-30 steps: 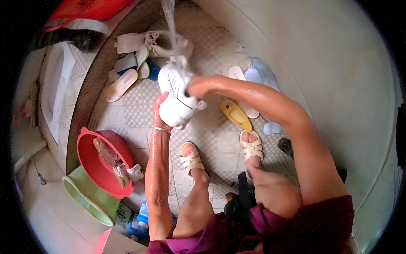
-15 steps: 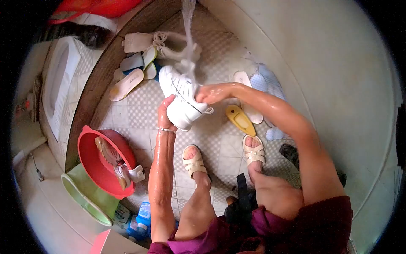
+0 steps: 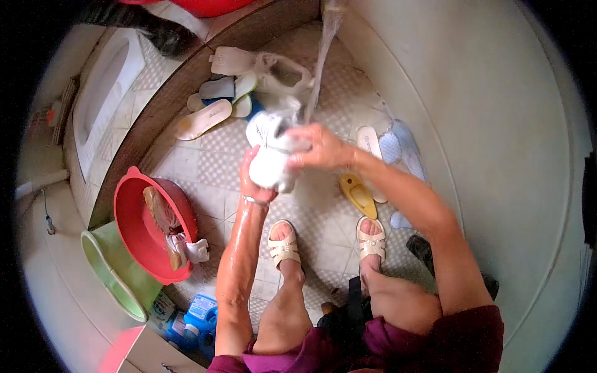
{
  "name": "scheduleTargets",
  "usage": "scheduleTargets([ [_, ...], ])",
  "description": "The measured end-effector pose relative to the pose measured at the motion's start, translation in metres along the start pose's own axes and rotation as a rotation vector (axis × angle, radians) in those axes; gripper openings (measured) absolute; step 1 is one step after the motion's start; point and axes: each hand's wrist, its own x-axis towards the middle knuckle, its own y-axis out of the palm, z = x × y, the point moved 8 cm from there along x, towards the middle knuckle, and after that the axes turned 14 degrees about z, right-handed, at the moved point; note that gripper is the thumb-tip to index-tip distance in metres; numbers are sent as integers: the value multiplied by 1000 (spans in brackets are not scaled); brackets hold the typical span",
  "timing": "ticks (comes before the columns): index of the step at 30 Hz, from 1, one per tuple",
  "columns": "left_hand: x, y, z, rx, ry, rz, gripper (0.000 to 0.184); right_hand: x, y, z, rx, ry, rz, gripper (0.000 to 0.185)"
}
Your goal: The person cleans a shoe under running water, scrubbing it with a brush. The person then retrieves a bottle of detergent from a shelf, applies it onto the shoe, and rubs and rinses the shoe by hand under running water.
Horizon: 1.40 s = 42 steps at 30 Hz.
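Observation:
A wet white sneaker [image 3: 268,163], smeared by motion, is held up between my two hands over the tiled floor. My left hand [image 3: 256,180] supports it from the left and below, fingers partly hidden behind it. My right hand [image 3: 318,147] grips the shoe's right side near the opening, fingers bent over it. A stream of water [image 3: 323,59] falls from the tap just beyond the shoe, to the right. Behind the sneaker lie a second, pale shoe [image 3: 264,68] and several insoles, among them a pale one [image 3: 204,120].
A red basin [image 3: 134,227] with shoes in it stands at the left, beside a green bucket [image 3: 118,273]. Blue bottles [image 3: 199,314] are at the lower left. A yellow insole [image 3: 357,194] and light blue slippers [image 3: 404,146] lie right, near the wall.
The sneaker has turned and now sits left of the water stream. My right hand has come out of the shoe's opening onto its side. The view has shifted slightly.

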Motion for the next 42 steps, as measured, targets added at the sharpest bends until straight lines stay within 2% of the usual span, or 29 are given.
scheduleTargets([
  [3, -25, -18, -3, 125, 158, -86, 48, -16, 26, -8, -131, -61, -13, 33],
  [5, -41, -21, -3, 257, 167, -151, 47, -32, 32, -32, -98, -8, 6, 33],
  [6, -46, -25, 0, 277, 127, -127, 50, -41, 32, -29, -392, -102, -5, 32],
  [7, -52, -35, -5, 397, 147, -132, 60, -50, 35, -26, -688, -200, -13, 31],
  [8, -58, -26, -12, 550, 208, -145, 69, -54, 36, -41, -417, -60, 68, 32],
  [9, -62, -16, -17, 702, 266, -158, 78, -55, 36, -40, -417, -67, 70, 32],
  [11, -70, -7, -27, 944, 370, -206, 93, -61, 26, -75, 320, 242, -88, 31],
  [12, -74, -4, -31, 987, 391, -246, 101, -55, 16, -76, 277, 135, -160, 34],
  [13, -78, 5, -35, 1103, 407, -266, 103, -48, 12, -79, 275, 131, -161, 34],
  [15, -79, 36, -37, 1259, 463, -204, 105, -30, 12, -83, 906, 19, -228, 45],
  [16, -79, 40, -36, 1261, 457, -203, 105, -21, 15, -83, 880, 14, -184, 57],
  [17, -80, 48, -35, 1326, 463, -167, 106, -15, 13, -84, 882, 11, -186, 57],
  [19, -83, 51, -33, 1390, 464, -129, 106, -9, 20, -96, 1027, 145, -182, 62],
  [20, -86, 52, -32, 1491, 474, -137, 107, -10, 23, -78, 967, 121, -184, 68],
  [22, -92, 52, -28, 1631, 489, -157, 109, -16, 26, -83, 1012, 107, -213, 69],
  [25, -101, 46, -24, 1687, 506, -110, 108, -29, 23, -83, 1054, 24, -202, 63],
  [28, -110, 36, -21, 1689, 491, -133, 108, -41, 16, -92, 1094, 5, -362, 49],
  [31, -113, 21, -19, 1663, 478, -122, 108, -48, 23, -78, 1080, -26, -373, 43],
  [33, -107, 9, -23, 1844, 316, -293, 101, -50, 29, -65, 1094, -46, -402, 39],
  [35, -97, -6, -20, 1641, 299, -296, 81, -49, 29, -62, 1104, -61, -425, 35],
  [37, -89, -59, -15, 1351, 140, -292, 70, -50, 23, -61, 1089, -103, -483, 33],
  [38, -84, -54, -16, 1347, 146, -294, 70, -50, 21, -61, 1085, -99, -479, 33],
  [40, -67, -55, -3, 932, -15, -275, 61, -48, 12, -54, 1031, -180, -396, 35],
  [42, -54, -53, 1, 869, 21, -221, 57, -48, 12, -48, 1019, -171, -400, 36],
])
